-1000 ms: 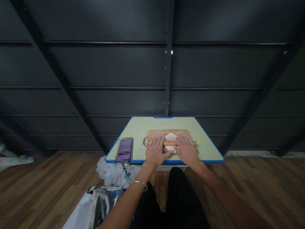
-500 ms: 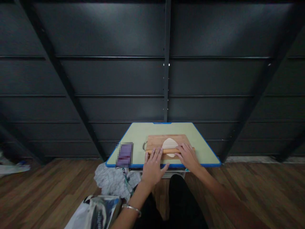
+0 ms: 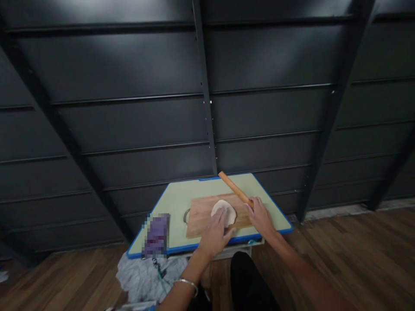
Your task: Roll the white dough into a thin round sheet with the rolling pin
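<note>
Right grip (image 3: pixel 260 214) clamps rolling pin (image 3: pixel 235 188) — left hand (image 3: pixel 215 229) flat on dough (image 3: pixel 225 211), board (image 3: pixel 201 214) beneath.

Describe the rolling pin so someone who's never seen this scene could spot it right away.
Find the pale green table with a blue rim in front of the dark metal wall. On it lies a wooden cutting board carrying a flat piece of pale dough. The rolling pin is the slim orange-brown wooden rod held at its near end by the right hand, angled up and away past the board's far edge.
</note>
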Available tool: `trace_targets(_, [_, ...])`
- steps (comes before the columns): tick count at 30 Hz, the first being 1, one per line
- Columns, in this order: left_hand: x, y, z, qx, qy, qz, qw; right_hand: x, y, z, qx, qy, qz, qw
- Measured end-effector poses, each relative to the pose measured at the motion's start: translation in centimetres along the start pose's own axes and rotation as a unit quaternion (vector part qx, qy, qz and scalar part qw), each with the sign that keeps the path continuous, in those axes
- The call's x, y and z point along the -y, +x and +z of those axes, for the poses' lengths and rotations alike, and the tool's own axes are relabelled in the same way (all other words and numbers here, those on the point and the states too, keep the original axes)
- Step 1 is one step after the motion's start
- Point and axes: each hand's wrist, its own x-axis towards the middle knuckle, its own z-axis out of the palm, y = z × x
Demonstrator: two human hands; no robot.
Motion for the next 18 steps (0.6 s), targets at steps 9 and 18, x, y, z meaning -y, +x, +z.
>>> trace_targets(9, [-2.1, 5.7, 1.9, 0.065, 0.116, -0.144, 0.981, -0.5, -1.3, 0.8, 0.0, 0.079, -0.026, 0.997])
trace_targets(18, [-1.9, 8.0, -0.4, 0.036, 0.043, -0.122, 0.991, -0.2, -0.8, 0.9, -0.03, 0.135, -0.025, 0.99])
